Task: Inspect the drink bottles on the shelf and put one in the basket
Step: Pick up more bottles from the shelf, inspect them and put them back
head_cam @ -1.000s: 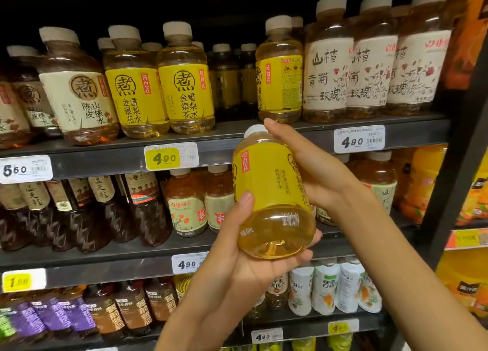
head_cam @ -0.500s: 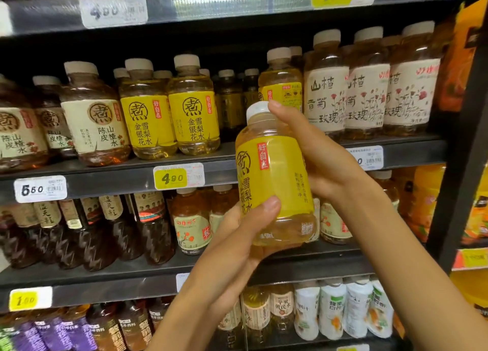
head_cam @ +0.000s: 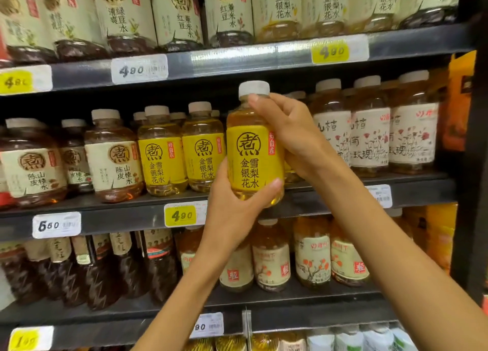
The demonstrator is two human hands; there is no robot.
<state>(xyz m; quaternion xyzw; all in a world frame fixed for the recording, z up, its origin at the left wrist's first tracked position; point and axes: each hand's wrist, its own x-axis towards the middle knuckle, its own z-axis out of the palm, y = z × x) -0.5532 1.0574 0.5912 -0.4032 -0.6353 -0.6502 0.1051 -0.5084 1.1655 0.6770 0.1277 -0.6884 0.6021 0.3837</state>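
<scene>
I hold a yellow-labelled drink bottle point(head_cam: 253, 152) with a white cap upright in front of the middle shelf point(head_cam: 118, 217), its label facing me. My left hand point(head_cam: 232, 205) grips its base from below, thumb across the front. My right hand point(head_cam: 293, 137) wraps the upper right side, fingertips just under the cap. Two matching yellow bottles point(head_cam: 182, 158) stand on the shelf just left of it. No basket is in view.
Cream-labelled bottles point(head_cam: 369, 137) fill the shelf to the right and amber ones point(head_cam: 113, 163) to the left. More bottles line the shelf above point(head_cam: 237, 60) and the shelf below point(head_cam: 290, 295). A dark upright post point(head_cam: 472, 166) bounds the right side.
The bottle has been tipped from base-toward-me to upright and turned so its front label faces me. The view has tilted up, showing a higher shelf.
</scene>
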